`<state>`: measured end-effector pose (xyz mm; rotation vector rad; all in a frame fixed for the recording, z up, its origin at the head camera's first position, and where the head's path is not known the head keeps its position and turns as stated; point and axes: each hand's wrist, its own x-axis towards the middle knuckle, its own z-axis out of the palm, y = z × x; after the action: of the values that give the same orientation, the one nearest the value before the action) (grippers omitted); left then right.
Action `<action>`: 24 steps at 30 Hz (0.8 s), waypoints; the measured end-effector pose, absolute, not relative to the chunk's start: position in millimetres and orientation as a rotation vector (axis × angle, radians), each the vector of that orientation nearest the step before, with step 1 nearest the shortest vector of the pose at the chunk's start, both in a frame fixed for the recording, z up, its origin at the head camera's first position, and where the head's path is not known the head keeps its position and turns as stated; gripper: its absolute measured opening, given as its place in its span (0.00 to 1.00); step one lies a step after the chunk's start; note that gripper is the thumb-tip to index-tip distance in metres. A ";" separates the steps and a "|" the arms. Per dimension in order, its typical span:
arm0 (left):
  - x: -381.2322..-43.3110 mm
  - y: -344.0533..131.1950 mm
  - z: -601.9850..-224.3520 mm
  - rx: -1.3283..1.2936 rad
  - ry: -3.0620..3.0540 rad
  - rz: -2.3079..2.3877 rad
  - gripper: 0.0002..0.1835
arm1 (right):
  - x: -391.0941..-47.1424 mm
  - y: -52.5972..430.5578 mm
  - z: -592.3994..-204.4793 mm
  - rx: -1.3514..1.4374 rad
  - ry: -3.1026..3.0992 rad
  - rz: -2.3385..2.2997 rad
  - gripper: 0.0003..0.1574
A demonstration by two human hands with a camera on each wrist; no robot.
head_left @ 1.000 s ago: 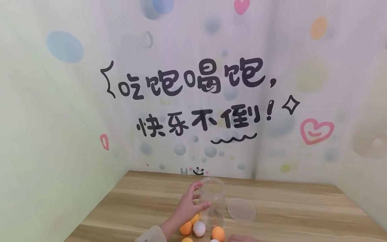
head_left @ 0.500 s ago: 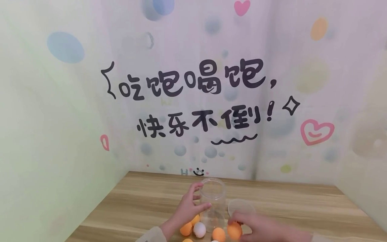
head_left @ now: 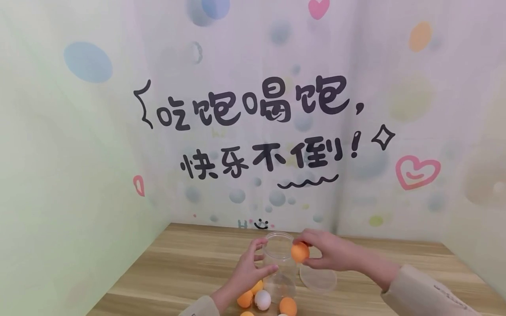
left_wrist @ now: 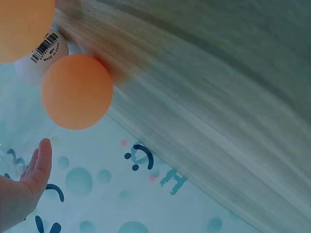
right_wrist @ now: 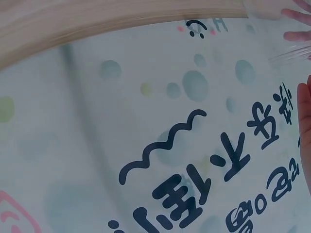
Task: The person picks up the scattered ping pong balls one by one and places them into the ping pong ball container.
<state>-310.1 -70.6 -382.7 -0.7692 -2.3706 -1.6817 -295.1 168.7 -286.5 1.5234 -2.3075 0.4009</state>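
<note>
A clear plastic jar (head_left: 281,274) stands upright and uncovered on the wooden table. My left hand (head_left: 251,267) grips its left side, fingers near the rim and thumb across the front. My right hand (head_left: 334,251) pinches an orange ping-pong ball (head_left: 300,253) at the right of the jar's rim. Beside the jar's base lie a white ping-pong ball (head_left: 262,300) and several orange ones, such as the front orange ball (head_left: 288,306). In the left wrist view, a barcode shows on a white ball (left_wrist: 48,52) behind an orange ball (left_wrist: 77,92). The right wrist view catches only part of the right hand (right_wrist: 305,131).
A round translucent lid (head_left: 321,280) lies flat on the table (head_left: 379,281), right of the jar. Behind the table hangs a printed curtain (head_left: 221,66) with dark lettering, and pale curtain walls flank both sides.
My right hand has come in from the lower right, picked up an orange ball and raised it to the jar's rim. The left hand has stayed on the jar.
</note>
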 end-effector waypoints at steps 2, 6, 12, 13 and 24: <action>-310.1 -71.0 -383.1 -0.772 -2.367 -1.691 0.33 | -298.0 163.4 -281.7 1.494 -2.365 0.386 0.19; -310.4 -71.6 -384.4 -0.769 -2.361 -1.726 0.33 | -303.7 152.5 -276.5 1.463 -2.447 0.359 0.19; -311.7 -70.5 -384.4 -0.771 -2.367 -1.713 0.32 | -312.0 140.8 -275.0 1.441 -2.459 0.306 0.18; -311.8 -70.4 -384.2 -0.768 -2.371 -1.707 0.32 | -313.0 139.2 -274.8 1.434 -2.465 0.296 0.18; -314.2 -71.5 -386.1 -0.764 -2.387 -1.710 0.32 | -315.5 130.6 -274.5 1.429 -2.609 0.276 0.18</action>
<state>-314.2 -71.5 -386.1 -0.7640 -2.3865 -1.7101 -315.5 130.6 -274.5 1.4289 -2.6087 0.2756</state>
